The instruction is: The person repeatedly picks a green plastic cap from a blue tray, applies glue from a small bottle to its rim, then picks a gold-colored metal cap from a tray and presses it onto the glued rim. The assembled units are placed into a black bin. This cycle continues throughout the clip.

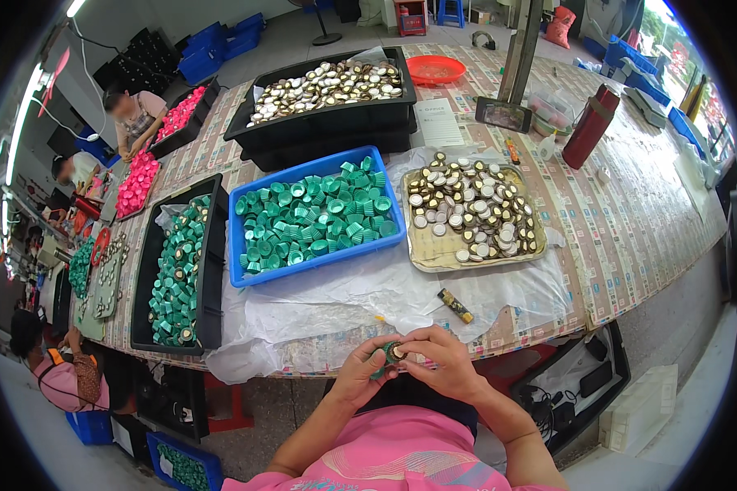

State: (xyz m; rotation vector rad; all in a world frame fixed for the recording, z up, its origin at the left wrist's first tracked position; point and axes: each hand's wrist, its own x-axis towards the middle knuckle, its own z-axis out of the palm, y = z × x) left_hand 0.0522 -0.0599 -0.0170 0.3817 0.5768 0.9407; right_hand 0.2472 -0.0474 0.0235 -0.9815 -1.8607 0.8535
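Observation:
Close to my body, just off the table's front edge, both hands meet over one small piece. My left hand (360, 373) is closed round a green fluted cup (378, 374). The fingertips of my right hand (444, 366) pinch a small round disc (397, 351), dark-rimmed with a pale centre, at the cup's mouth. How far the disc sits inside is hidden by my fingers. Ahead lies a blue tray (236, 245) of loose green cups. To its right stands a shallow tray (434, 260) heaped with similar pale and dark-rimmed discs.
A black crate (214, 303) of green pieces stands left; another black crate (258, 146) of discs is behind. A dark patterned tube (455, 305) lies near the front edge. A phone (503, 114), red flask (592, 127) and red basin (435, 70) stand farther back. Other people sit left.

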